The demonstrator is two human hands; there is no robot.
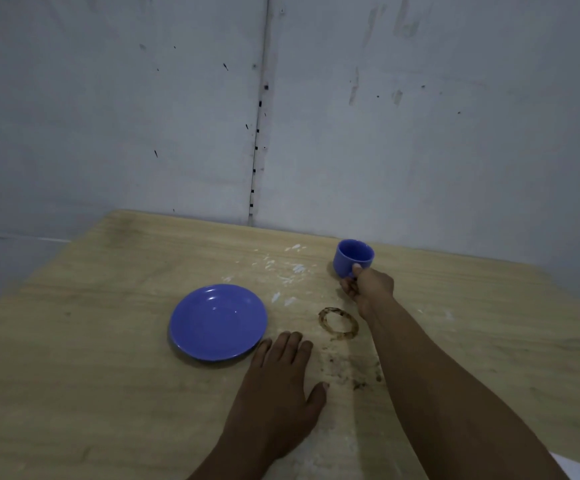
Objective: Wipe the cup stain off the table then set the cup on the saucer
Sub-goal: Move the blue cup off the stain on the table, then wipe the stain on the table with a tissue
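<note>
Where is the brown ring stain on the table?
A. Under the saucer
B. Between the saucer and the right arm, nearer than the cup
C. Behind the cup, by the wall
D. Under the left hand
B: the ring stain lies bare on the table, right of the saucer, beside the right arm and nearer than the cup.

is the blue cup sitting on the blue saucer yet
No, the blue ceramic cup stands on the wooden table, apart from the empty round blue saucer.

Bare, plain room, wooden table [108, 358] in a corner, scuffed grey walls [108, 116]
</note>
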